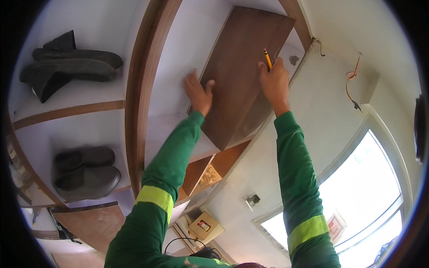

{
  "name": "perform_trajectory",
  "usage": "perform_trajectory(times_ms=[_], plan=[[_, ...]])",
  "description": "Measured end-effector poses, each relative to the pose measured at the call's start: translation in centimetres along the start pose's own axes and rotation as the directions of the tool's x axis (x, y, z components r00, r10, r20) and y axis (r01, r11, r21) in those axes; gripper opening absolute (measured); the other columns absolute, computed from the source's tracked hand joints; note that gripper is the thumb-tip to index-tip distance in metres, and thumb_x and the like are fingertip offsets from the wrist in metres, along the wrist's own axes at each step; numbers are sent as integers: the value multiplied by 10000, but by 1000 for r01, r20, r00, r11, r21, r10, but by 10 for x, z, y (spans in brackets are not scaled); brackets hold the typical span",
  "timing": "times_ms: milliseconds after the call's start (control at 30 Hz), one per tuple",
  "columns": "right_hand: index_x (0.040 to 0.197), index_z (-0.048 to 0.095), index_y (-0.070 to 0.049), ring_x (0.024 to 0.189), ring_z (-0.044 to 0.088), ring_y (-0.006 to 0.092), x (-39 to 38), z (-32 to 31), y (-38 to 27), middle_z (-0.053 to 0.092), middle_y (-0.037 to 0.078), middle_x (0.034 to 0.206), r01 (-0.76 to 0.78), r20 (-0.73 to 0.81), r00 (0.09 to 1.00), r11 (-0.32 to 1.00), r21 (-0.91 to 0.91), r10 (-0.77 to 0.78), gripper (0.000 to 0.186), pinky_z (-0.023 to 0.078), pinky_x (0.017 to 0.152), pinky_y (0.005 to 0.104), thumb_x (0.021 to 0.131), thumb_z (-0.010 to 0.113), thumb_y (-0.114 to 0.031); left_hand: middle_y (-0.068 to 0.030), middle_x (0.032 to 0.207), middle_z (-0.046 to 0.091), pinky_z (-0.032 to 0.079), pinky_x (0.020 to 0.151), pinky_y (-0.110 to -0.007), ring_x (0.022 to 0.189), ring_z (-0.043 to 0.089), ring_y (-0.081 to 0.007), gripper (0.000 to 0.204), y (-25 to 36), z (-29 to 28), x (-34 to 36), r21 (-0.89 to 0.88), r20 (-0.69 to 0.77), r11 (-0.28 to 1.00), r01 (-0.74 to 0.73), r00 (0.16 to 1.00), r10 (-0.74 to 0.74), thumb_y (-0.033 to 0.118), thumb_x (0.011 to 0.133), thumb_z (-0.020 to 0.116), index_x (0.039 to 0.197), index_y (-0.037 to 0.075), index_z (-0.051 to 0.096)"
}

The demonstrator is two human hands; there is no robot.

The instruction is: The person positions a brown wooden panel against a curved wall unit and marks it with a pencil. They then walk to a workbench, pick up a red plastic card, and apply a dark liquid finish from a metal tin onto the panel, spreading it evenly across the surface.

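Note:
A dark brown wooden board (243,58) stands at a slant inside an upper white-lined cabinet compartment (178,58). My left hand (199,94) is at the board's left edge, thumb over its face and fingers spread toward the white back. On the other side my right hand (275,85) is bent around the board's right edge. A yellow pencil (267,58) sticks up from between its thumb and fingers. The far sides of the right fingers are hidden.
Black shoes (71,64) and dark clogs (87,172) sit in compartments at left, past a thick wooden upright (143,89). Loose wires (351,85) hang from the right wall above a bright window (366,192). Lower down are open brown shelves (210,172) and a cardboard box (203,225).

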State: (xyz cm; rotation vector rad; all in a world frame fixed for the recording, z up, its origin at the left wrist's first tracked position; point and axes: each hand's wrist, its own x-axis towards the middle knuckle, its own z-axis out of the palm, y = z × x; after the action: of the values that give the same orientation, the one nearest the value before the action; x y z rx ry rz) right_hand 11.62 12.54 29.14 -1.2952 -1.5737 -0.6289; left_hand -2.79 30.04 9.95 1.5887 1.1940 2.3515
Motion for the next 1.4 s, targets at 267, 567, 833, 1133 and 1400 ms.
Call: perform_trajectory(times_ms=[267,567,833,1133,1400], plan=[[1056,530,39,910,708,534,1,14,-11,719,324,918,3,-9,1000,988,-155,-5,365,560,829,591,1016,677,-292,-241,1743,101,23,1240,-745,1622,14,-473,1115,75,-8,-77,10,417,958,-286,872,256,740,898,651,1691,85,222],[1369,487,26,1023,696,510,8,-1,-10,634,311,1226,202,-95,964,919,-338,-247,592,565,852,580,1007,700,-392,-237,1760,34,3,1204,-803,1622,-55,-487,1242,71,-9,-62,77,508,932,-353,818,268,837,814,649,1701,100,189],[1615,328,-43,1115,681,445,51,23,11,563,279,1324,271,-355,856,911,-311,-376,778,546,949,513,1020,697,-383,-187,1780,55,15,1256,-723,1640,-15,-431,995,84,13,-6,-49,413,964,-263,873,259,733,999,483,1705,100,182],[1340,554,69,1100,685,320,58,30,10,717,222,1172,190,-136,979,918,348,-151,464,508,988,414,1019,673,-245,-170,1764,201,105,1310,-559,1637,108,-393,822,101,79,165,-160,78,960,-229,967,244,626,1086,315,1691,76,239],[1337,539,83,1089,675,319,56,29,7,702,207,1201,127,-119,989,925,359,-90,464,505,996,414,992,681,-193,-131,1750,267,196,1284,-565,1596,228,-404,778,123,80,188,-110,110,985,-132,983,144,588,1086,325,1666,69,313]])
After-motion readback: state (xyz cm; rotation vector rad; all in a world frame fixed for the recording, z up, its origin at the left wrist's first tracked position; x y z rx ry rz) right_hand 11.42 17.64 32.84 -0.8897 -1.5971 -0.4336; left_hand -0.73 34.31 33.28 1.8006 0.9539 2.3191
